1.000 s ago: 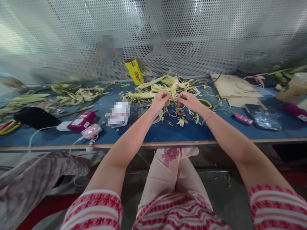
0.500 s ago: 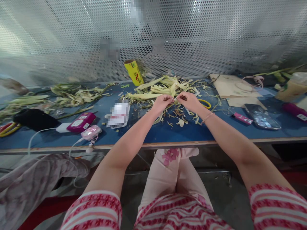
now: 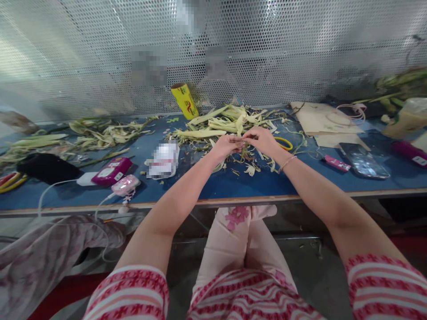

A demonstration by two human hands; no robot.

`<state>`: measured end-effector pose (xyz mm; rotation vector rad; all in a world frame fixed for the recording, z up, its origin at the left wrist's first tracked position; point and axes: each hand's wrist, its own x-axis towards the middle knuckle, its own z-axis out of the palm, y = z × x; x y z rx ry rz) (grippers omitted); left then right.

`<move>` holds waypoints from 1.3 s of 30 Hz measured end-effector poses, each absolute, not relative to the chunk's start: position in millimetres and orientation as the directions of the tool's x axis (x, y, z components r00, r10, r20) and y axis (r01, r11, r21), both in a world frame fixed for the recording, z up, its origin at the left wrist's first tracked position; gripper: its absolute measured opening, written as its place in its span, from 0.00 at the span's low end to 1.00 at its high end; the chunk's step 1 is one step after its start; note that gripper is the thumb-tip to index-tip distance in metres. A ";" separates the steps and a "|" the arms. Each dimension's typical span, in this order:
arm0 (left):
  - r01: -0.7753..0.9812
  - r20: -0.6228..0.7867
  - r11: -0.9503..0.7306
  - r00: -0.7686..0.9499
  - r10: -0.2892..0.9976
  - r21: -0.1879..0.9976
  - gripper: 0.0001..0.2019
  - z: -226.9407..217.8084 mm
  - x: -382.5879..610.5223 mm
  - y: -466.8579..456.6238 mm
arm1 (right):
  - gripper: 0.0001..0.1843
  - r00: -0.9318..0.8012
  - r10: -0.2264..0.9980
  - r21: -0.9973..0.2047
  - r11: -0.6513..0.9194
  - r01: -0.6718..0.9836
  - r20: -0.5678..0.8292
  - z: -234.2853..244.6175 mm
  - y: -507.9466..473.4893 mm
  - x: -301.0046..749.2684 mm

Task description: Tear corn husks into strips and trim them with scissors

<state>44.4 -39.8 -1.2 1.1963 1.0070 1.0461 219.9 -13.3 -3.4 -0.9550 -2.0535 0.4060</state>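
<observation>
My left hand [image 3: 224, 146] and my right hand [image 3: 261, 138] meet over the blue table [image 3: 233, 182], fingertips pinched together on a thin strip of pale green leaf [image 3: 243, 143]. Both hands are closed on it. Just behind them lies a heap of pale yellow-green leaf strips [image 3: 227, 122]. Small torn scraps [image 3: 251, 168] are scattered on the table below my hands. A yellow ring [image 3: 285, 143] lies right of my right hand.
A yellow roll [image 3: 184, 100] leans on the perforated metal wall. More leaves [image 3: 100, 131] lie at left, with a pink device [image 3: 111, 170], a small pink case [image 3: 126, 184] and a black pouch [image 3: 46, 166]. Brown paper [image 3: 325, 120], a phone [image 3: 363, 154] and a plastic bag stand at right.
My hands have drawn closer together, from slightly apart to touching at the fingertips, and dropped a little toward the table.
</observation>
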 end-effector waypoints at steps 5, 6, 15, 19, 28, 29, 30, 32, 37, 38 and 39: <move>-0.090 -0.005 0.022 0.189 0.982 0.996 0.04 -3.7 44.0 -37.8 | 0.05 -0.358 0.729 -0.532 0.676 0.510 0.583 -3.2 -12.7 219.9; -0.100 0.009 0.008 0.166 0.986 0.995 0.05 -3.6 43.8 -37.1 | 0.06 -0.347 0.722 -0.520 0.680 0.518 0.599 -3.3 -12.8 219.9; -0.114 0.014 0.002 0.135 0.991 0.994 0.07 -0.1 41.9 -36.8 | 0.07 -0.457 0.586 -0.386 0.799 0.461 0.669 -7.7 -16.5 218.6; -0.114 0.010 0.007 0.155 0.988 0.993 0.06 -1.6 41.7 -36.1 | 0.08 -0.480 0.562 -0.343 0.813 0.470 0.674 -8.7 -15.2 218.6; -0.151 -0.033 0.065 0.202 0.979 0.986 0.05 -0.8 42.4 -37.8 | 0.09 -0.526 0.557 -0.247 0.800 0.547 0.643 -7.3 -13.3 219.0; -0.155 -0.039 0.071 0.198 0.979 0.985 0.05 0.2 42.9 -38.8 | 0.10 -0.534 0.557 -0.235 0.799 0.554 0.636 -7.3 -13.3 218.9; -0.159 -0.043 0.074 0.193 0.980 0.985 0.06 1.0 43.4 -39.7 | 0.10 -0.540 0.560 -0.227 0.796 0.561 0.629 -7.5 -13.0 218.8; -0.156 -0.044 0.073 0.182 0.982 0.985 0.07 2.2 44.0 -40.8 | 0.11 -0.539 0.570 -0.224 0.787 0.575 0.620 -8.6 -11.8 218.2; -0.114 0.012 0.007 0.163 0.987 0.993 0.10 1.9 44.3 -40.5 | 0.10 -0.507 0.593 -0.252 0.768 0.588 0.626 -14.3 -6.9 216.4; -0.098 0.030 -0.013 0.165 0.986 0.995 0.10 1.7 44.3 -40.2 | 0.10 -0.499 0.597 -0.257 0.764 0.591 0.628 -15.6 -6.0 216.3; -0.080 0.047 -0.034 0.167 0.985 0.996 0.11 1.6 44.4 -40.1 | 0.10 -0.490 0.602 -0.262 0.759 0.596 0.631 -16.8 -5.1 216.4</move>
